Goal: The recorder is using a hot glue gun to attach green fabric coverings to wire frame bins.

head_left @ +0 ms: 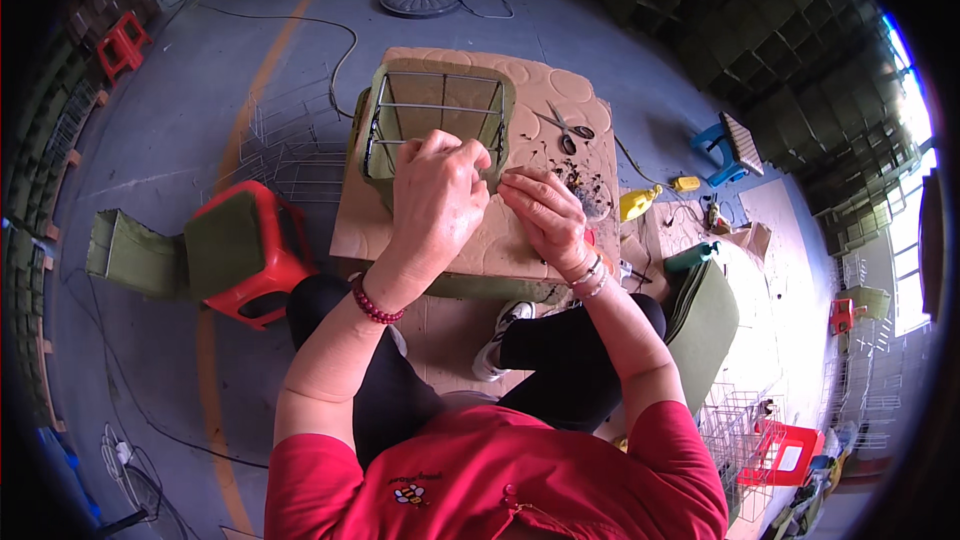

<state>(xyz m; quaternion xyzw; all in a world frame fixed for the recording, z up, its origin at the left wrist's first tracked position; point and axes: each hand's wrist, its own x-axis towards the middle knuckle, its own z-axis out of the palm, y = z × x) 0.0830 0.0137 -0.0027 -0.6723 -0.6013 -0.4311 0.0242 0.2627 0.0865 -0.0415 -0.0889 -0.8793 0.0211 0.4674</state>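
A green felt box (384, 100) with a grey wire frame (445, 106) inside it sits on the cardboard-topped table in front of me. Over its near rim, my left hand (440, 190) is closed with the fingers curled in; whatever lies between them is hidden. My right hand (545, 208) is beside it at the box's near right corner, its fingers pressed together and the tips apparently pinching the felt edge. Black-handled scissors (567, 130) lie spread on the cardboard right of the box. Dark scraps (585, 180) are scattered just beyond my right hand.
A red stool (262, 250) at left bears green felt pieces (222, 245). On the right are a yellow bottle (637, 203), a green bottle (690, 257), stacked felt sheets (705, 325), wire frames (735, 430) and a blue stool (722, 150). A round stand base (418, 2) and cables lie beyond the table.
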